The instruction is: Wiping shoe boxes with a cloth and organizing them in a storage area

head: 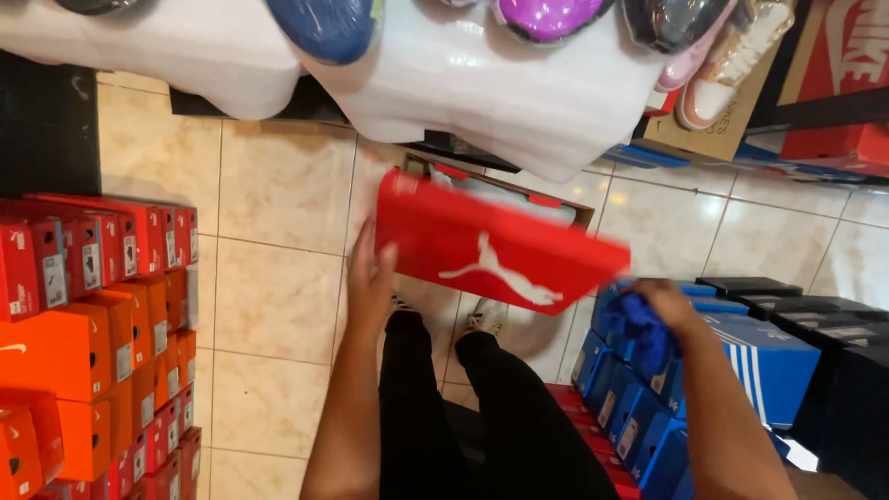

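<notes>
- Right now your left hand (370, 273) grips the near left corner of a red shoebox lid (495, 248), fingers curled over its edge.
- You hold that lid tilted and motion-blurred above the tiled floor (278, 185), over your black trousers (482, 417) and shoes (483, 318).
- Just behind the lid sits an open cardboard shoebox (500, 190), mostly hidden by it.
- Your right hand (662, 306) is closed around a bunched blue cloth (639, 333), held above the blue shoeboxes (741, 356) on your right.
- Stacked red and orange shoeboxes (93, 324) stand well apart on your left.
- Wrapped shoes rest on a white display stand (500, 93) ahead of you.
</notes>
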